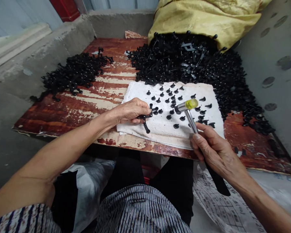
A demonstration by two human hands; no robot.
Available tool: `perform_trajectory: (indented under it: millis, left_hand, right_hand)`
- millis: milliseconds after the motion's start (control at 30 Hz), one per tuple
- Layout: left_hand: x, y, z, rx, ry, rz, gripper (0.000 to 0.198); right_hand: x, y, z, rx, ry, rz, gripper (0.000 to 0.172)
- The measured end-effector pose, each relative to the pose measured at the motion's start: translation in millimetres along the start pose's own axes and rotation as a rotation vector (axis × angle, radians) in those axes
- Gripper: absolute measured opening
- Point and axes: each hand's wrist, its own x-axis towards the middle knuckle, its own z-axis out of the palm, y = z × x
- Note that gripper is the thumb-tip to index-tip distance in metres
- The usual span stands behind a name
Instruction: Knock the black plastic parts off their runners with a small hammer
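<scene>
Your striped clothes [138, 210] lie nearest, over dark trousers [174, 184]. Your right hand [214, 147] has its grip closed around the handle of a small mallet [188, 110] with a yellow tip, and the mallet head is above a folded white towel [169, 129]. Your left hand [129, 111] has its grip closed on a black plastic runner [145, 121] at the towel's edge. Small black studs [172, 110] stand scattered on the towel, which lies on a wooden tabletop [63, 119] with peeling red varnish. Farther away are a smaller heap of black moulded parts [72, 76] at left and a bigger heap [179, 61] under a yellow sack [203, 22], with a concrete wall [121, 22] behind.
</scene>
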Motion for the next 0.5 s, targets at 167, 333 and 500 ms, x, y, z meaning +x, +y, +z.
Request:
perform_trajectory:
  millis: [167, 333, 500]
  left_hand:
    - [1, 1, 0.3, 0.048, 0.014, 0.023, 0.029]
    - [-1, 4, 1.5, 0.066, 0.064, -0.004, 0.031]
    - [-3, 6, 4.2, 0.020, 0.052, 0.009, 0.036]
  right_hand:
    - [5, -14, 2, -0.253, -0.069, -0.080, 0.047]
    - [11, -39, 6, -0.418, -0.021, -0.318, 0.051]
    - [16, -51, 13, -0.518, 0.089, -0.516, 0.056]
